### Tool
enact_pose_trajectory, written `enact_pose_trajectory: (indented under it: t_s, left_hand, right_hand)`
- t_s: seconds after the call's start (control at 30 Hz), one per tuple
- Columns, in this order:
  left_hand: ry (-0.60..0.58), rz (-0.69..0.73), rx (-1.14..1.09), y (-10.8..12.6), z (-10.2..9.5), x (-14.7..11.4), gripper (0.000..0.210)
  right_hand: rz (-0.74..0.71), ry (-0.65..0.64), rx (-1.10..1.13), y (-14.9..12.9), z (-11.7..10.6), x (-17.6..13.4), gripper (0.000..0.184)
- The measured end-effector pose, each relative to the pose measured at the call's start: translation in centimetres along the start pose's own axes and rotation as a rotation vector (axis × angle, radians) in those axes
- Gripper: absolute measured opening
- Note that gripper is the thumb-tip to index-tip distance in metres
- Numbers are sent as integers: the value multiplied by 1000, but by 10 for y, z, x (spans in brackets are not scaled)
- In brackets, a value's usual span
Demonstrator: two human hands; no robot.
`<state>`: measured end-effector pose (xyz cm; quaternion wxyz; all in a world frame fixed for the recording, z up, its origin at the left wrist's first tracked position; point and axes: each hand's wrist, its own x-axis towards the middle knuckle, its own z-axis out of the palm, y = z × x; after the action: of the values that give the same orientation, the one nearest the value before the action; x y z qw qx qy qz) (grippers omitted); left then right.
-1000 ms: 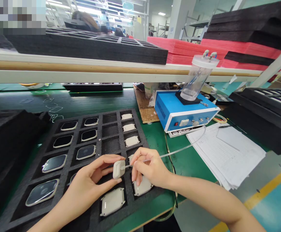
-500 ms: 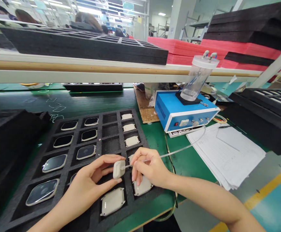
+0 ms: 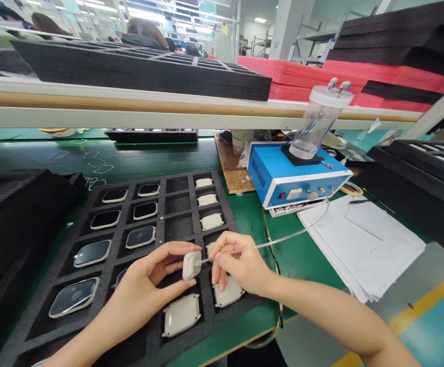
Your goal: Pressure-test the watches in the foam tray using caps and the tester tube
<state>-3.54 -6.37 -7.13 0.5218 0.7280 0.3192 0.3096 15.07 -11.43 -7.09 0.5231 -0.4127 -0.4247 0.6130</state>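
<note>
My left hand pinches a small beige watch case between thumb and fingers, above a black foam tray. My right hand grips a thin nozzle on a clear tube, its tip touching the case's right edge. The tube runs back to a blue box with a clear canister on top. The tray's left pockets hold cases screen-up; its right column holds cases back-up. Another lies below my hands.
A stack of printed sheets lies right of the blue box. Black foam trays stand at the left and far right. An overhead shelf carries black and red foam. People sit beyond it.
Both hands keep the same hold on the case and the nozzle. The view has shifted slightly, so everything sits a little to the right in the frame.
</note>
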Motion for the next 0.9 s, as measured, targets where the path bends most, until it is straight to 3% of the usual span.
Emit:
enact_pose_trajectory:
  t_s: [0.9]
  left_hand:
    - [0, -8, -77, 6, 3, -1, 29]
  right_hand:
    - [-35, 26, -83, -4, 1, -5, 2]
